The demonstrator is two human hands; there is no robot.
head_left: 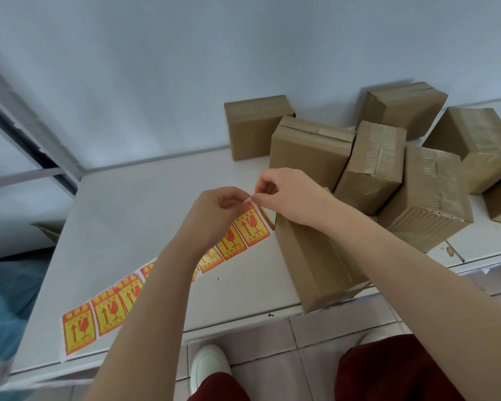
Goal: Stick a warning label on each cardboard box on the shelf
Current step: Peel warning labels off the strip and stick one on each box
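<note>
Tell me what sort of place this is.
Probably a packing or storage room: taped cardboard boxes crowd a white shelf, and a strip of warning labels lies on it, its end pinched by left hand and right hand.

**A:** What was the shelf top (pixel 133 215) like?
**B:** White and flat, butted to the wall. The label strip (pixel 78 328) lay diagonally from the front-left corner toward centre, with its far end lifted off.
**A:** Boxes?
**B:** The long box (pixel 315 264) lay flat at the front edge, just right of the strip. The back box (pixel 255 128) stood by the wall. The cluster of boxes (pixel 425 195) sat on the right, touching, some tilted.
**A:** Anything else?
**B:** A dark speck (pixel 218 279) near the strip and a chipped spot (pixel 449 251) on the right.
</note>
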